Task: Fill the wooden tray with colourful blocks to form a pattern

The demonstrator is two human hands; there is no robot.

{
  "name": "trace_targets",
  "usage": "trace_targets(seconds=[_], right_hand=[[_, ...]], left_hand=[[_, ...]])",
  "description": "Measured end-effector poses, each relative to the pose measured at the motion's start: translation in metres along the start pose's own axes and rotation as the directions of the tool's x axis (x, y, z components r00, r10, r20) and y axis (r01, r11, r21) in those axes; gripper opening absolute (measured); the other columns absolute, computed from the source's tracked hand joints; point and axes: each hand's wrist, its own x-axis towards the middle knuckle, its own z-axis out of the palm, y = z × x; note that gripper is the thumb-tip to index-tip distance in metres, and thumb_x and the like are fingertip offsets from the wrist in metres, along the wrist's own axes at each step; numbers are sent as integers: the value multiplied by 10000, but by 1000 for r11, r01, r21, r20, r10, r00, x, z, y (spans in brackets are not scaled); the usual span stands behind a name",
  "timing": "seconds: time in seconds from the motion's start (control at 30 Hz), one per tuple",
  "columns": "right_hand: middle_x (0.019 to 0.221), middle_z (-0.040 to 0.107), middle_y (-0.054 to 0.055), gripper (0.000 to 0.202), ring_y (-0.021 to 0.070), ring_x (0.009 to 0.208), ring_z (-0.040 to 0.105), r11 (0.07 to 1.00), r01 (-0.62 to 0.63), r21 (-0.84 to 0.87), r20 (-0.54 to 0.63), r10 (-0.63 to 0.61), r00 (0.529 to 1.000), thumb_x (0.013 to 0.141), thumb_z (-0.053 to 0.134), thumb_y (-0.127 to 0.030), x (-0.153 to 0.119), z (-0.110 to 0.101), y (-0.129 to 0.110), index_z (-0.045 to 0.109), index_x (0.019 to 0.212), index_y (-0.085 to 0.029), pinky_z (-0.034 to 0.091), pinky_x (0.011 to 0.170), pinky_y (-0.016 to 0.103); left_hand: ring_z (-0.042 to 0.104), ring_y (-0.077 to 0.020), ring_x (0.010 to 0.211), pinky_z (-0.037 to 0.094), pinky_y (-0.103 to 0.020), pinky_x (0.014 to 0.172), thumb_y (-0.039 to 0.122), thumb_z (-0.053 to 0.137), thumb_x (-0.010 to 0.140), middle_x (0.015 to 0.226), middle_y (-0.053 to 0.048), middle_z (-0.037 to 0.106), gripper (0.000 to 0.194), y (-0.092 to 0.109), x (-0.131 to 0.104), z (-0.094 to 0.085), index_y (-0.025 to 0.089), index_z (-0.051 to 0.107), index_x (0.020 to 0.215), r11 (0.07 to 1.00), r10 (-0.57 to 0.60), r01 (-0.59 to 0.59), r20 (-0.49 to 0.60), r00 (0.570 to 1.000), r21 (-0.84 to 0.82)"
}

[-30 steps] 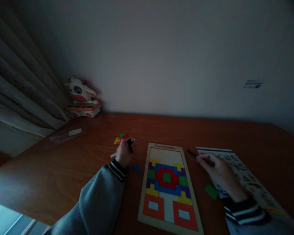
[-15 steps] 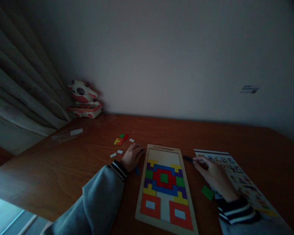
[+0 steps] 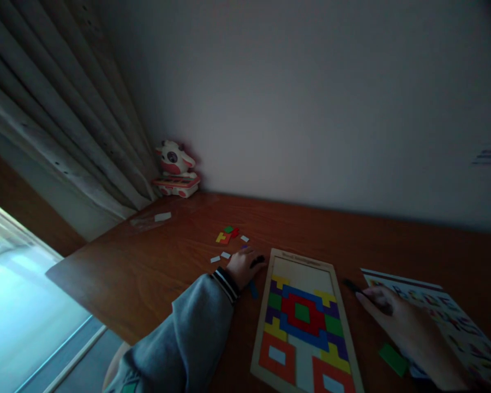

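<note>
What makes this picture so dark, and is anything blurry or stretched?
Head view: the room is dim, but a bright patch glows at the lower left; head view: the right hand and the printed sheet look smeared, and the lettering on the puzzle board is hard to read; head view: the table looks stretched at left, perhaps by a wide lens.

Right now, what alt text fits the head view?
A left hand with a black piece and a right hand with a dark strip flank a wooden board of bright shapes on a table; a cow toy sits near curtains.
</note>
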Motion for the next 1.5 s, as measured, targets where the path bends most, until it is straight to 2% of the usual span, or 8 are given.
trace_targets(seconds=[0.33,0.67,0.8,0.87,0.93,1.1,1.33,1.5], right_hand=[[788,768,64,436,288,731,726,998,-67,0,140,66,988,760,497,-675,0,-4,-1,638,795,-264,515,640,388],[797,756,83,389,291,744,713,997,-68,39,90,64,994,780,522,-619,-3,-11,-16,664,775,-257,520,666,406],[890,748,86,419,267,849,703,964,-47,261,28,41,999,807,556,-626,-8,-22,-48,682,874,-232,534,751,375],[846,732,73,428,237,821,692,907,-40,419,101,-3,995,832,553,-629,-13,-25,-68,669,884,-221,537,746,347],[871,725,59,406,212,844,686,812,-51,581,201,-83,976,845,573,-608,-21,-24,-89,657,899,-215,541,762,317],[856,717,47,371,195,844,688,624,-170,763,387,-231,893,841,642,-553,-47,-14,-131,630,931,-193,547,785,320],[1088,696,62,312,188,960,673,628,-86,774,293,-235,927,870,622,-519,-59,1,-146,601,833,-210,532,828,285],[809,669,13,313,170,748,678,656,-108,747,287,-171,943,871,611,-532,-62,8,-144,544,853,-227,541,686,280]], left_hand=[[633,-209,979,501,-318,896,327,621,926,1058,-63,679,220,5,-1,-4,211,689,1100,999,9,-11,58,998,43],[654,-194,936,516,-305,877,275,572,942,998,-49,711,184,3,-1,-5,211,716,1038,999,23,-24,58,998,32],[664,-220,939,529,-342,874,312,607,914,1013,-81,717,226,16,0,-6,187,724,1061,980,-42,21,-103,994,-196],[677,-227,913,548,-341,828,371,670,866,1008,-93,728,303,29,0,-4,168,721,1085,840,-183,76,-148,972,-537],[687,-220,888,557,-330,792,429,728,815,993,-93,742,385,46,-1,1,156,720,1087,540,-301,132,-44,953,-831],[682,-152,816,539,-262,780,379,871,673,902,-45,747,352,85,-9,18,152,740,909,-33,-409,90,95,907,-995],[657,-120,700,514,-217,661,385,899,631,837,-45,724,404,98,-19,32,135,736,904,-98,-443,133,163,882,-986],[669,-132,706,520,-230,666,378,908,616,846,-48,730,422,100,-21,35,142,737,922,-87,-455,153,176,873,-984]])
